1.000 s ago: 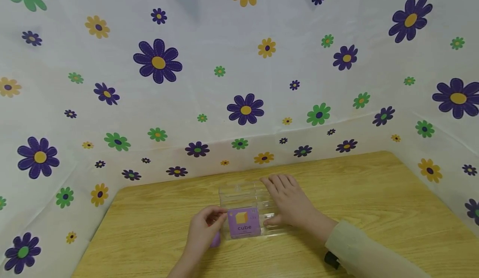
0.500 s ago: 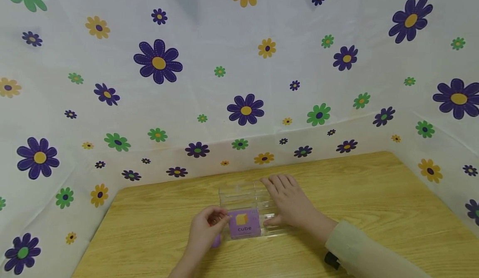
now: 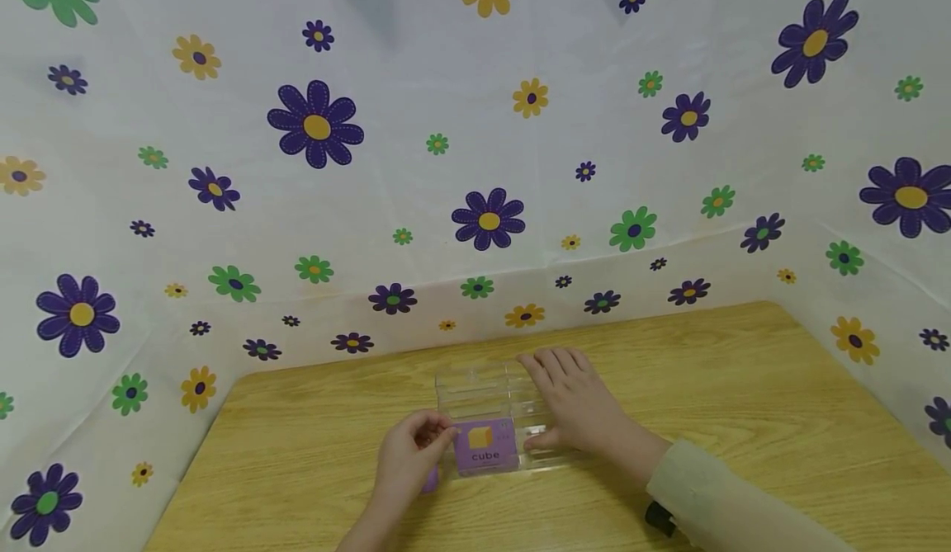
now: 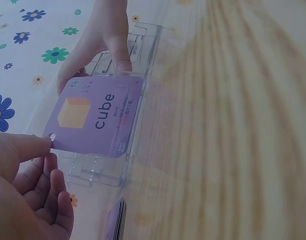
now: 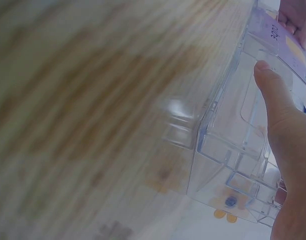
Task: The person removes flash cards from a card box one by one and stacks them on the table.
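Head view: the left hand [image 3: 404,455] pinches one corner of a square purple card [image 3: 485,446] printed with a yellow cube, overlapping a clear plastic container [image 3: 473,387] gripped by the right hand [image 3: 575,403]. Card seating depth indeterminable. Beside the left hand, a thin purple stack [image 4: 113,222] is cut off.

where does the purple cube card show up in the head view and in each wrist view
Head: the purple cube card is low, near the middle of the width, its word upright.
Left wrist: the card is left of centre at mid-height, turned so the word runs upward.
Right wrist: the card is in the top right corner.
Shared landmark: the clear plastic box, which the card overlaps in every view.
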A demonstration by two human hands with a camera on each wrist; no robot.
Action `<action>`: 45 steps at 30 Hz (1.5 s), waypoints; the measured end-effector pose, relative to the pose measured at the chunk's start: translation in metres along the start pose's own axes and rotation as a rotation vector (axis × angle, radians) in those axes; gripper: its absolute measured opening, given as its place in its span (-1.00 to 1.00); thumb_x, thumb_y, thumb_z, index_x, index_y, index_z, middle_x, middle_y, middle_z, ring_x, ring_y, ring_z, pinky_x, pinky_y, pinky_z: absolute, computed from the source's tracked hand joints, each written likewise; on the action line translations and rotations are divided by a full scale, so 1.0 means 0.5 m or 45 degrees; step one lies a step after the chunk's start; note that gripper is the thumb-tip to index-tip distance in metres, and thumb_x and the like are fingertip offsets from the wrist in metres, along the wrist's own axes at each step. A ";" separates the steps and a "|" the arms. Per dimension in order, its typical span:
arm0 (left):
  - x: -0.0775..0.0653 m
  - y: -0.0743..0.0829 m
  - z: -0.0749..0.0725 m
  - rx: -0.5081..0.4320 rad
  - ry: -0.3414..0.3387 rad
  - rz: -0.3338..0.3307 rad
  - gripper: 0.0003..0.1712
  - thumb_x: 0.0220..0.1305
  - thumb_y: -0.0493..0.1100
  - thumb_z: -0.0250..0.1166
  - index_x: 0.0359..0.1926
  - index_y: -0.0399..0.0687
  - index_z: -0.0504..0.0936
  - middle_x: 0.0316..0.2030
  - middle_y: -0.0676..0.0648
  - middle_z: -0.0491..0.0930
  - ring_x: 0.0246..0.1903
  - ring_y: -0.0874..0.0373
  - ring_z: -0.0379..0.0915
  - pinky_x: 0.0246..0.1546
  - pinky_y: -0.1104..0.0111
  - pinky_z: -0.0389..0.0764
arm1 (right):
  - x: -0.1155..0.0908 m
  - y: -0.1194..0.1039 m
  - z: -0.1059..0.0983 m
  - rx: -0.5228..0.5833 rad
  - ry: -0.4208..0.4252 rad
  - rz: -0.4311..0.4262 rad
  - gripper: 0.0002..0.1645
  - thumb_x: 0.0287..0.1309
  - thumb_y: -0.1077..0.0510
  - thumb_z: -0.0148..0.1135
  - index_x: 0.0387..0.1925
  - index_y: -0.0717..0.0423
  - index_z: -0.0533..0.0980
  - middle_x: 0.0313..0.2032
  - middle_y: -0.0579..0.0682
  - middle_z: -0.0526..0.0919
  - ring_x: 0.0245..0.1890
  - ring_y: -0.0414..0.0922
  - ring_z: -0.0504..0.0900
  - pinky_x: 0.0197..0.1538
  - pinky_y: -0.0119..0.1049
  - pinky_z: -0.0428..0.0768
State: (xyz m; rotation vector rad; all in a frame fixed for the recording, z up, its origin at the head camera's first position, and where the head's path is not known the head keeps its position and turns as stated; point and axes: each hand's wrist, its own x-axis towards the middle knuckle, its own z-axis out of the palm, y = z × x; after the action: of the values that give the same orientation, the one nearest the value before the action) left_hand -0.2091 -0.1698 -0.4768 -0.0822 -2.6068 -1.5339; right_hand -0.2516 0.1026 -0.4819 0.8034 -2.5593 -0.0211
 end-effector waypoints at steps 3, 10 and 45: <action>0.000 -0.002 0.001 0.001 -0.002 -0.002 -0.90 0.26 -0.28 0.52 -0.24 -0.18 0.75 -0.38 -0.04 0.70 -0.39 0.29 0.44 -0.36 0.54 0.49 | -0.002 0.000 0.000 0.005 -0.008 0.004 0.57 -0.35 -0.76 0.47 0.53 0.11 0.26 0.26 0.08 0.47 0.24 0.04 0.44 0.41 0.04 0.45; 0.006 -0.009 0.005 0.003 -0.003 -0.022 -0.95 0.31 -0.30 0.47 -0.28 -0.12 0.74 -0.38 -0.02 0.69 -0.38 0.29 0.47 -0.32 0.54 0.51 | -0.003 0.000 0.000 -0.017 0.012 -0.001 0.58 -0.36 -0.77 0.48 0.52 0.12 0.27 0.24 0.09 0.48 0.22 0.04 0.45 0.39 0.05 0.46; 0.011 -0.008 0.004 -0.045 0.031 0.006 -0.95 0.29 -0.33 0.48 -0.27 -0.19 0.75 -0.34 -0.10 0.79 -0.42 0.33 0.53 -0.34 0.53 0.55 | -0.001 0.001 -0.006 0.045 -0.042 0.028 0.55 -0.31 -0.74 0.48 0.54 0.11 0.26 0.28 0.10 0.49 0.27 0.07 0.44 0.44 0.07 0.42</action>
State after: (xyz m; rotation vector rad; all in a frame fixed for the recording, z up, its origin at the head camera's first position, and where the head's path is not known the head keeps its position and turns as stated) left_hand -0.2150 -0.1702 -0.4803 -0.0724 -2.5595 -1.5699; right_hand -0.2504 0.1038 -0.4793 0.7947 -2.6059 0.0180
